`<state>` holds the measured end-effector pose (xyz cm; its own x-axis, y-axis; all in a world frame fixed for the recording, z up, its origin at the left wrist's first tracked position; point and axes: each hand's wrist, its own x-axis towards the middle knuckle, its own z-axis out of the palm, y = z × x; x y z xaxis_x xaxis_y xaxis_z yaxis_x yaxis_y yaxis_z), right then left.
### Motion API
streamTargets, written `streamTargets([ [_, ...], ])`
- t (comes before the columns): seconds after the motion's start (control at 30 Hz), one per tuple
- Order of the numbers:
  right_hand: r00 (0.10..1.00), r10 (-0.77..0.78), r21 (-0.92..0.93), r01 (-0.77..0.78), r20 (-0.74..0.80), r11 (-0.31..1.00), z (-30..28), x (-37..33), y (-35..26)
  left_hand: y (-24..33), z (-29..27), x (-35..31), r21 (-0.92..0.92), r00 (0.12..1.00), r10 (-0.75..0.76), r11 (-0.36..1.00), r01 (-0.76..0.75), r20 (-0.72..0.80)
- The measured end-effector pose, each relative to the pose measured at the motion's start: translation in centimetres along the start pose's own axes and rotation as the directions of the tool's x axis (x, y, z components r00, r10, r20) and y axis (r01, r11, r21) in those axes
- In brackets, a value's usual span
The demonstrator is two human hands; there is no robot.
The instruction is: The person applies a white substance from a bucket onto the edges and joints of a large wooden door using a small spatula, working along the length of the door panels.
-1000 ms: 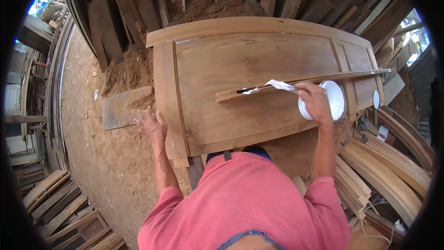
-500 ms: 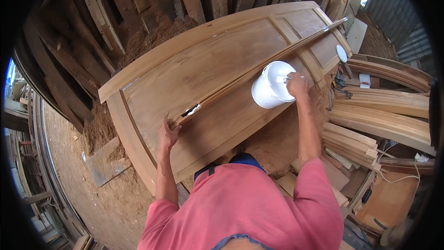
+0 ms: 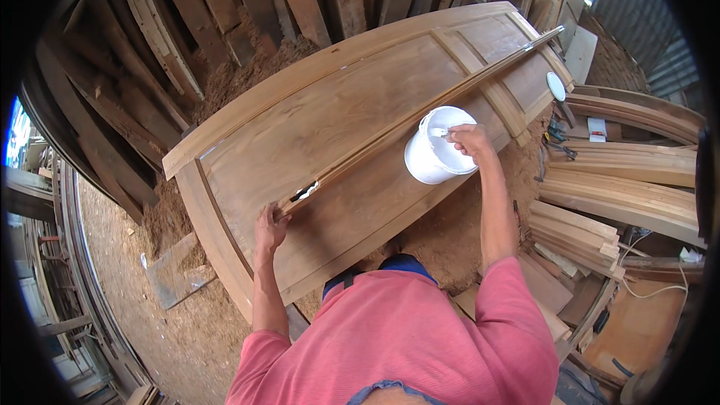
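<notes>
A large panelled wooden door (image 3: 352, 105) lies flat in front of me. A long, thin wooden strip (image 3: 390, 131) runs diagonally across it, with a patch of white glue-like stuff (image 3: 306, 190) near its left end. That end is between the fingers of my left hand (image 3: 271, 231). On the door's near side stands a white bucket (image 3: 429, 156), its inside coated white. My right hand (image 3: 469, 141) is closed at the bucket's mouth around a small, whitish tool (image 3: 442, 133), whose exact kind I cannot make out.
Behind the door lean many rough boards (image 3: 300, 0) above heaped sawdust (image 3: 236, 82). A round white lid (image 3: 556, 87) rests near the door's right end. Pliers (image 3: 561, 150) and stacked timber (image 3: 615, 199) lie at the right. A board scrap (image 3: 178, 274) is on the ground at left.
My right hand has shifted a little left and down over the bucket, with the whitish tool. My left hand sits slightly lower at the strip's end.
</notes>
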<state>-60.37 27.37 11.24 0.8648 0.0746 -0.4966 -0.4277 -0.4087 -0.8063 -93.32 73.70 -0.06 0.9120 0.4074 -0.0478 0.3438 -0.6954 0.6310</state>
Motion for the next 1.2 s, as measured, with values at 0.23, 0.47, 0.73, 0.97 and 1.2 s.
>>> streamTargets([
  [0.23,0.994,-0.105,0.143,0.104,-0.005,0.984,-4.2,-5.7,-0.5,-0.9,0.3,0.3,0.020,0.999,-0.020,1.000,0.019,0.050],
  [0.47,0.987,-0.162,0.233,0.152,0.022,0.960,-5.0,-10.5,-2.1,-0.4,0.1,0.1,0.025,0.997,-0.065,0.998,0.064,0.051],
  [0.73,0.902,-0.298,0.189,0.249,0.312,0.950,5.4,-13.1,-5.7,1.1,-1.2,0.1,0.020,0.986,-0.147,0.989,0.146,0.077],
  [0.97,0.813,-0.217,-0.058,0.293,0.540,0.954,19.7,-13.0,-6.5,-0.5,-0.6,-0.5,-0.014,0.994,-0.100,0.995,0.101,0.044],
  [1.2,0.777,-0.119,-0.388,0.432,0.618,0.814,26.2,-11.8,-6.2,-1.2,-0.1,-0.4,-0.061,0.997,-0.071,0.995,0.073,0.037],
])
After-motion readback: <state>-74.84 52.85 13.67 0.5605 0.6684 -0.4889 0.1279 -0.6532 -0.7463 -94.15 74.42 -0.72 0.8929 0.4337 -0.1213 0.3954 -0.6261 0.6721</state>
